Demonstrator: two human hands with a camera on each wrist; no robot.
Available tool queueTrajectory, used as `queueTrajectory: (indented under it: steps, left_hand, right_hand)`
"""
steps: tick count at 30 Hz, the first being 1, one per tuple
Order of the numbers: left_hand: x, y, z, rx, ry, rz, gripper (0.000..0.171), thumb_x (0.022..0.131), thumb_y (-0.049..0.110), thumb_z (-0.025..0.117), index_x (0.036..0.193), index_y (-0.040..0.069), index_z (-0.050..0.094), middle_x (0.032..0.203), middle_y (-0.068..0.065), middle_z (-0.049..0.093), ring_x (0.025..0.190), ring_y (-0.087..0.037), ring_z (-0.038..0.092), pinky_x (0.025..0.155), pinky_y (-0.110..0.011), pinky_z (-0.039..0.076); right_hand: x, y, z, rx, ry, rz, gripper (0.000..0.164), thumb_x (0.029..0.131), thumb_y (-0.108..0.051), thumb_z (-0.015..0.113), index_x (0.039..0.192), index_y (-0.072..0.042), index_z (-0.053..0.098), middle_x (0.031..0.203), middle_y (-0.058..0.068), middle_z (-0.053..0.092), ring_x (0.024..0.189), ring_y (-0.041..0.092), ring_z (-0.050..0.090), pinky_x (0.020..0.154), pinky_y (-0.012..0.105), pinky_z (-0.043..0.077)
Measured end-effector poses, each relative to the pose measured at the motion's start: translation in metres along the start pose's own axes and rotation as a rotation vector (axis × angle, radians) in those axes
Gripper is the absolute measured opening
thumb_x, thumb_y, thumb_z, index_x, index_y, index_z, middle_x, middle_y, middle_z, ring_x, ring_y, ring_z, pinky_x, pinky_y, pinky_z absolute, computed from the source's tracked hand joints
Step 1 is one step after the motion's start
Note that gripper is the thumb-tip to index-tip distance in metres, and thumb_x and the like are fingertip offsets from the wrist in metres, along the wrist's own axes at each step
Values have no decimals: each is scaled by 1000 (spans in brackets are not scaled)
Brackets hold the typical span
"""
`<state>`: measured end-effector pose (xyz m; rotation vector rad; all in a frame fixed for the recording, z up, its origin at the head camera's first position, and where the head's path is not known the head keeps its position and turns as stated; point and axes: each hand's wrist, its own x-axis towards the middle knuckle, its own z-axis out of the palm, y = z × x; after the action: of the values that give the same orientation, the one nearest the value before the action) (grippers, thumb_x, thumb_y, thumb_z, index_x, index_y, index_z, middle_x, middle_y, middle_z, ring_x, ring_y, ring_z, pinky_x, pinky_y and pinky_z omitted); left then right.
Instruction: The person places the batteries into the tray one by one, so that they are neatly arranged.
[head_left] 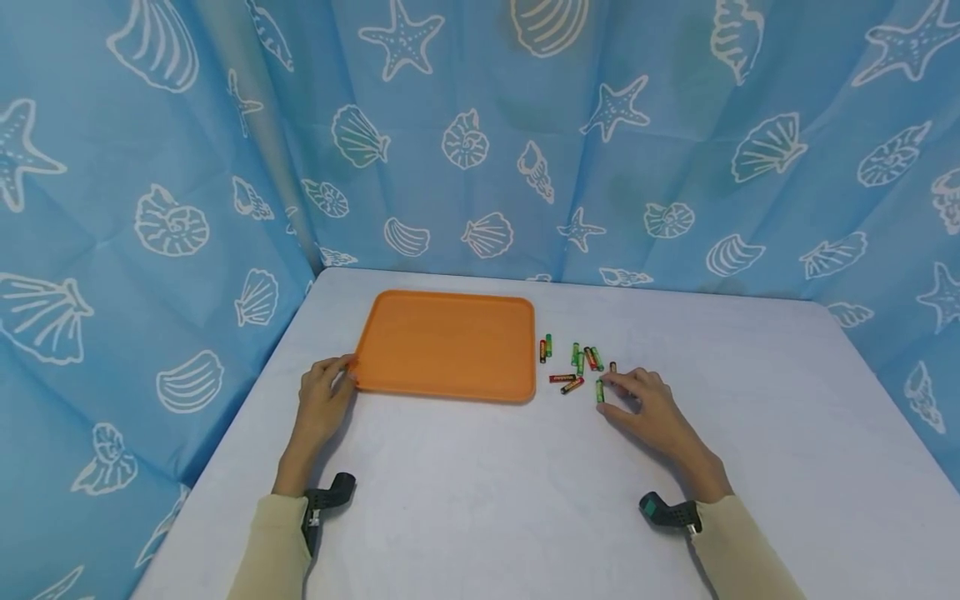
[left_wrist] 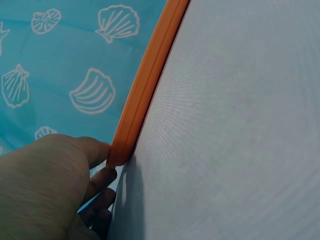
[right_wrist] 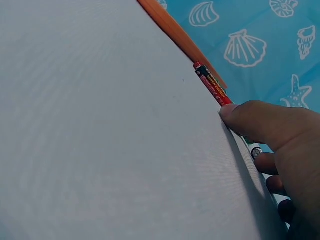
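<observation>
At the near left corner of an orange tray [head_left: 442, 396], my left hand [head_left: 324, 400] grips the rim. In the left wrist view the thumb lies against the tray's corner [left_wrist: 120, 152] with the other fingers curled below. On the right, my right hand [head_left: 652, 412] pinches a green battery [head_left: 599, 392] between thumb and forefinger, close to the tabletop. Another battery [head_left: 612, 367] is partly visible just past the forefinger. In the right wrist view a red and black battery [right_wrist: 212, 85] shows beyond the thumb, which mostly hides the green one.
Several more red and green batteries lie loose between tray and right hand, among them a red one [head_left: 562, 378] and a green one [head_left: 549, 345]. All rest on a white-covered table [head_left: 480, 500]. A blue shell-patterned curtain [head_left: 480, 200] hangs behind and at the sides.
</observation>
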<state>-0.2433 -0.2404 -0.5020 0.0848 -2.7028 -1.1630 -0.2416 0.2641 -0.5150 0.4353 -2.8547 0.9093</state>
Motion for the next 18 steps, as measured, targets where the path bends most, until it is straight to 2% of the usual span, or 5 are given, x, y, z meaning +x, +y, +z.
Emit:
queueTrajectory:
  steps: [8, 12, 18]
  left_hand:
    - [-1, -2, -2, -5, -24, -7, 44, 105, 19, 51, 146, 3, 48, 144, -23, 42, 140, -41, 27, 111, -60, 24]
    - [-1, -2, -2, -14, -29, -2, 45, 105, 19, 51, 146, 2, 48, 144, -23, 41, 140, -42, 27, 111, -60, 24]
    - [0, -4, -2, -25, -22, 12, 44, 105, 18, 51, 146, 1, 48, 143, -23, 42, 140, -42, 27, 110, -60, 24]
  right_hand:
    - [-1, -6, -2, 17, 28, 42, 46, 85, -30, 81, 123, -7, 68, 98, 4, 53, 93, 22, 45, 80, 42, 41]
    - [-1, -11, -3, 31, 42, 43, 46, 85, -31, 81, 123, -7, 68, 100, 4, 53, 96, 22, 45, 82, 44, 42]
    - [4, -20, -2, 40, 83, -24, 42, 84, -25, 82, 120, -6, 68, 98, 4, 55, 96, 21, 48, 82, 45, 42]
